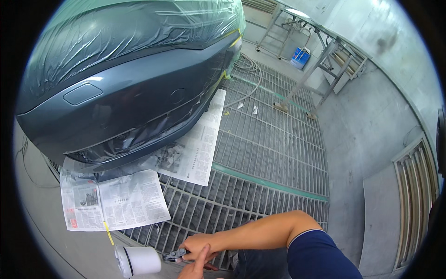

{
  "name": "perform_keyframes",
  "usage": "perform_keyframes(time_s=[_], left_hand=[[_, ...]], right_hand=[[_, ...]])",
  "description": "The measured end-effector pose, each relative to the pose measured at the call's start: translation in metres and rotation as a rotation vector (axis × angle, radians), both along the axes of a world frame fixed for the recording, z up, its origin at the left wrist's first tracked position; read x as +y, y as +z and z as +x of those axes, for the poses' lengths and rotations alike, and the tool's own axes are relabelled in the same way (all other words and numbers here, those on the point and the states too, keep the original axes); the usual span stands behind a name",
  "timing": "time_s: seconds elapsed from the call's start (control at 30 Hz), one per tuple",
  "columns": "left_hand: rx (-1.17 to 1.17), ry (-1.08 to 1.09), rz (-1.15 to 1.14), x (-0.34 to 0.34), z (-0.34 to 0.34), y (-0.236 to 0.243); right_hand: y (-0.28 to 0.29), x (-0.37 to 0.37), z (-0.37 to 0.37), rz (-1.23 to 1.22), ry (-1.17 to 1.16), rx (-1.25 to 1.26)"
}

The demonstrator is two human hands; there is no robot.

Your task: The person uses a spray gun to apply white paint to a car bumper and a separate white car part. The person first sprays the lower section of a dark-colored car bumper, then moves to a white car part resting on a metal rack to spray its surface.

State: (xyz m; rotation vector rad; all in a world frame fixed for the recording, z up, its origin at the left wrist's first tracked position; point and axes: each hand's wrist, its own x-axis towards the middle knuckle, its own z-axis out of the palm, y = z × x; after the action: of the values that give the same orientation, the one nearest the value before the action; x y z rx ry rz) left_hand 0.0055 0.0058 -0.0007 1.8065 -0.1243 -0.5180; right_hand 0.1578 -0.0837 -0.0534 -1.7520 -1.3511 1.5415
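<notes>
My right hand (pixel 197 244) reaches in from the lower right and is closed around a spray gun (pixel 175 255) near the bottom edge. The gun's white paint cup (pixel 145 260), with a dark ring near its lid, points left and lies on its side in the picture. Close against the right hand and wrist is my left hand (pixel 193 270), its thumb raised. The lower edge cuts it off and its other fingers are mostly hidden. Ahead stands a car with a dark blue-grey bumper (pixel 139 97); green-tinted masking film (pixel 125 32) covers the bodywork above.
Newspaper sheets (pixel 132 200) lie under the bumper on the floor grating (pixel 265 139). Yellow tape (pixel 108 232) hangs from one sheet. A hose (pixel 253 90) curls beside the car. Metal stands (pixel 306 83) and a blue can (pixel 300 57) are at the far right. A louvred vent (pixel 416 200) sits in the right wall.
</notes>
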Motion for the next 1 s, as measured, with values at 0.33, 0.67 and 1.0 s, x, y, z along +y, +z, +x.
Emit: perform_keyframes(time_s=[0.33,0.67,1.0], left_hand=[[-0.07,0.001,-0.022,-0.002,0.0,-0.005],[-0.159,0.015,0.012,-0.004,-0.006,-0.014],[-0.075,0.009,-0.002,-0.002,-0.004,-0.007]], right_hand=[[-0.01,-0.001,-0.002,-0.067,-0.005,0.041],[0.0,0.0,0.0,-0.048,0.018,0.008],[0.005,0.002,0.001,-0.045,0.026,0.03]])
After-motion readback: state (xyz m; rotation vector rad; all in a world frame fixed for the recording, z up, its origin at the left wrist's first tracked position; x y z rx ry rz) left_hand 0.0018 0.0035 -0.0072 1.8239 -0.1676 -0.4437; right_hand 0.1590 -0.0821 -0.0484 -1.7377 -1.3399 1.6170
